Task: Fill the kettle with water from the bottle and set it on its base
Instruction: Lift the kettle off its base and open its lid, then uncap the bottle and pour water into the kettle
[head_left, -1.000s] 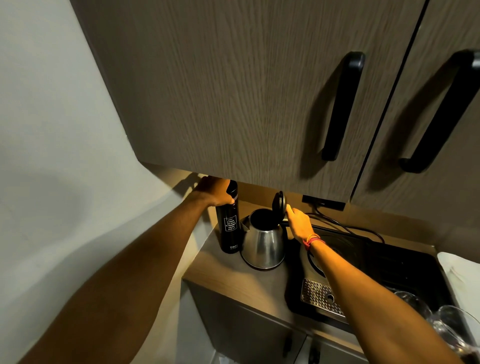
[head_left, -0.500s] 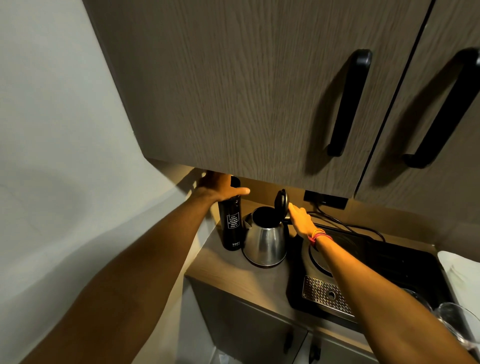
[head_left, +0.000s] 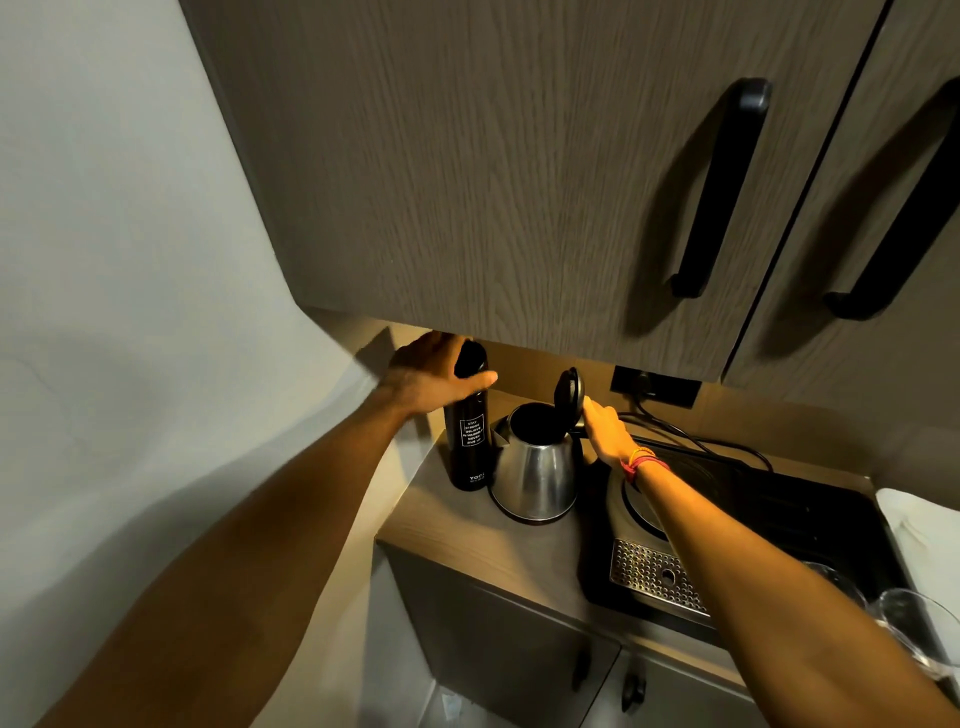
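Observation:
A tall black bottle (head_left: 468, 447) with white lettering stands upright at the back left of the wooden counter (head_left: 493, 545). My left hand (head_left: 434, 376) wraps around its cap from above. Right beside the bottle stands a steel kettle (head_left: 535, 475), apparently on a dark base at its foot, with its black lid (head_left: 569, 395) flipped up and its mouth open. My right hand (head_left: 605, 428) grips the kettle's handle on the right side, hiding most of it.
Wall cupboards (head_left: 519, 171) with black handles hang low over the counter. A black tray (head_left: 769, 525) with a metal drip grid (head_left: 654, 577) lies to the right, cables behind it. Glassware (head_left: 914, 629) and a white cloth (head_left: 919, 530) sit at far right.
My left hand has shifted on the bottle's cap, its thumb now stretched out to the right. The bottle and kettle stay in place. The camera has tilted slightly.

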